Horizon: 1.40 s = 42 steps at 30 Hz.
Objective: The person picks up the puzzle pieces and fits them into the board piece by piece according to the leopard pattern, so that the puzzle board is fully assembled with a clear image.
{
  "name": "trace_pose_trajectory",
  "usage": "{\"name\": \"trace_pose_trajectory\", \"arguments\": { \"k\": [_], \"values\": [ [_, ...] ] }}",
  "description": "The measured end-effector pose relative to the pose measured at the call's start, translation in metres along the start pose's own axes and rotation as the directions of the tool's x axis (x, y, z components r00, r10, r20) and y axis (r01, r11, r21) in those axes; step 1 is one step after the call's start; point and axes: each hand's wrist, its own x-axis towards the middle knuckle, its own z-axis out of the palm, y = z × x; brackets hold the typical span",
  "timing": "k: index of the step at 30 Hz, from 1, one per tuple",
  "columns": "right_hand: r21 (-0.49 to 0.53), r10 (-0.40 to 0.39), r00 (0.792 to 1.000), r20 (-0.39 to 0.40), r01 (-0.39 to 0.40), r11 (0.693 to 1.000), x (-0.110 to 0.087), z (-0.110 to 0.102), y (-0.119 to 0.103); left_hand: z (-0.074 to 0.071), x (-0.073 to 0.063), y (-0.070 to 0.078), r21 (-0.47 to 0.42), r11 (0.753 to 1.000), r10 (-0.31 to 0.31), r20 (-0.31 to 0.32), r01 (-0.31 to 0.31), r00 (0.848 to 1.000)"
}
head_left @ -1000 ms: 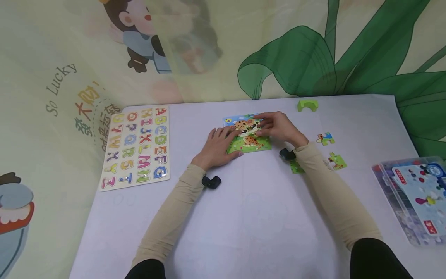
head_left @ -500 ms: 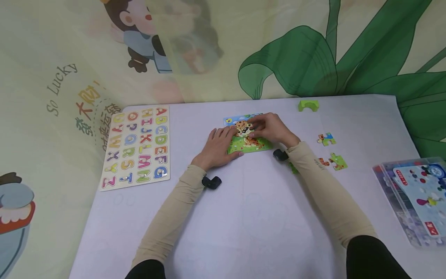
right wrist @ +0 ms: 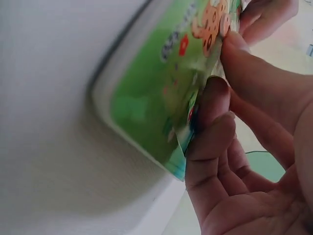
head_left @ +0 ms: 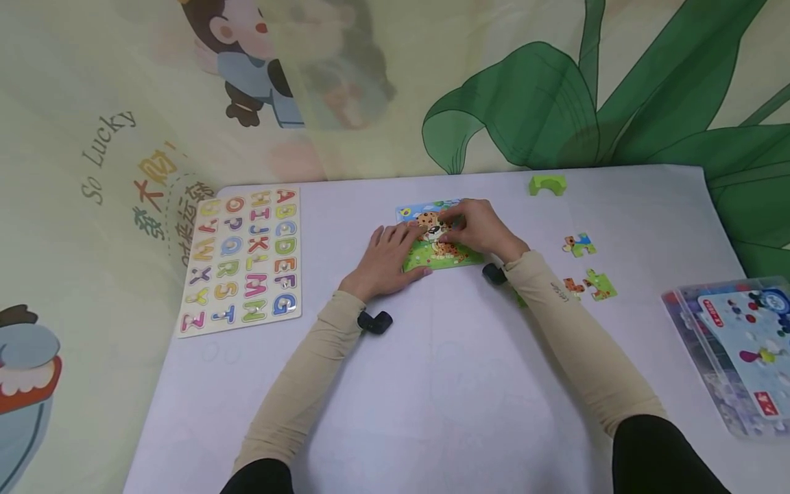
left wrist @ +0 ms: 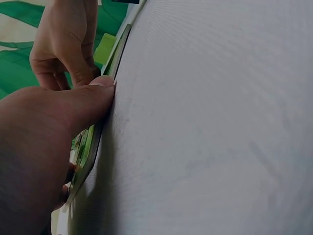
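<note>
A jigsaw puzzle board (head_left: 453, 258) with a spotted cartoon animal on green and blue lies near the table's far edge. My left hand (head_left: 389, 259) rests at its left side, fingers spread over the border; in the left wrist view its thumb (left wrist: 95, 100) presses along the near edge. My right hand (head_left: 483, 226) pinches a jigsaw piece (head_left: 434, 232) bearing part of the animal's face, held low at the board's middle. In the right wrist view, the fingers (right wrist: 211, 139) hide most of that piece, so whether it lies flat in the picture cannot be seen.
Loose jigsaw pieces (head_left: 600, 285) lie right of the board, another piece (head_left: 579, 245) behind them, and one partly under the right forearm. A green arch block (head_left: 547, 184) sits at the back. An alphabet board (head_left: 291, 250) stands left, a clear plastic box (head_left: 710, 363) right.
My right hand has moved left with the jigsaw piece, from the board's right part to its middle, then stayed nearly still. My left hand has kept its place.
</note>
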Motion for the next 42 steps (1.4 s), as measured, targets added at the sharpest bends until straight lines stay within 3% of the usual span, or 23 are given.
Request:
{"name": "trace_pose_trajectory", "arguments": {
  "k": [4, 18, 42],
  "values": [
    [-0.044, -0.003, 1.000, 0.005, 0.003, 0.999, 0.0023, 0.0010, -0.0005, -0.0005, -0.0005, -0.0003, 0.013, 1.000, 0.004, 0.007, -0.004, 1.000],
    [-0.035, -0.010, 1.000, 0.011, 0.010, 0.999, 0.0001, -0.0034, 0.0028, -0.0061, 0.0041, 0.0042, 0.066, 0.998, 0.008, 0.037, -0.011, 0.999],
    [-0.054, -0.031, 0.999, 0.039, 0.033, 0.998, 0.0040, -0.0026, -0.0012, -0.0029, 0.0026, 0.0027, 0.007, 1.000, -0.015, 0.057, 0.015, 0.998]
  ]
}}
